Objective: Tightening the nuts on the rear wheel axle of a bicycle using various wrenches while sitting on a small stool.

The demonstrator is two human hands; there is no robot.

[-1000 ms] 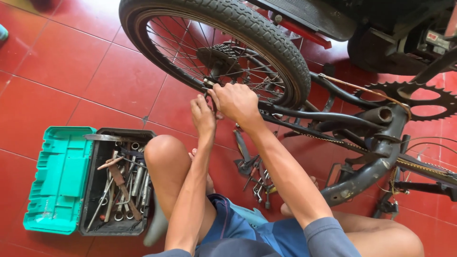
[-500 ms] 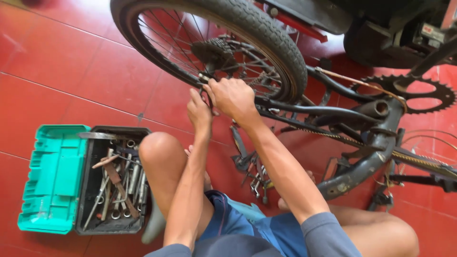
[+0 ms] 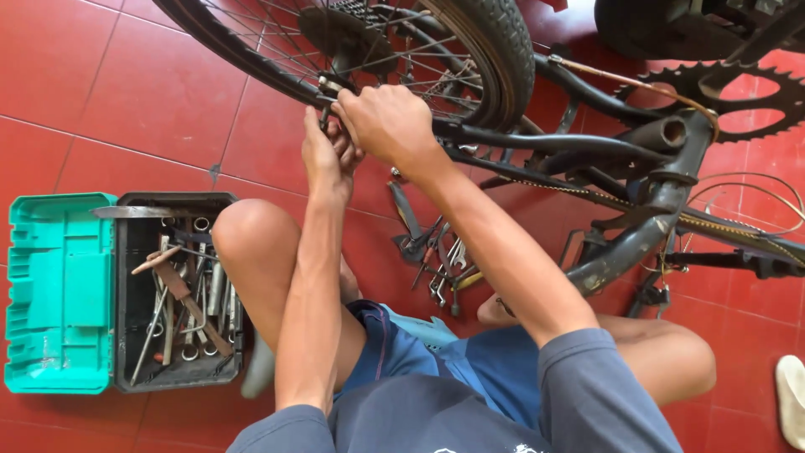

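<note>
While I'm crouching by upturned bicycle, both hands — left hand [image 3: 325, 151], right hand [image 3: 387, 124] — are pinching axle nut [image 3: 329, 86] at rear wheel [image 3: 394, 50]; wheel still mounted in frame [image 3: 604, 151], toolbox [image 3: 172, 294] lying open beside knee.

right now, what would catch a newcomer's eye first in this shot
Top centre, both hands work close together at the rear wheel of an upturned black bicycle: the left hand just below the right hand, by the rim and frame. At lower left on the red tiled floor lies an open teal toolbox, its black tray crowded with wrenches. More loose tools lie between the person's legs.
</note>
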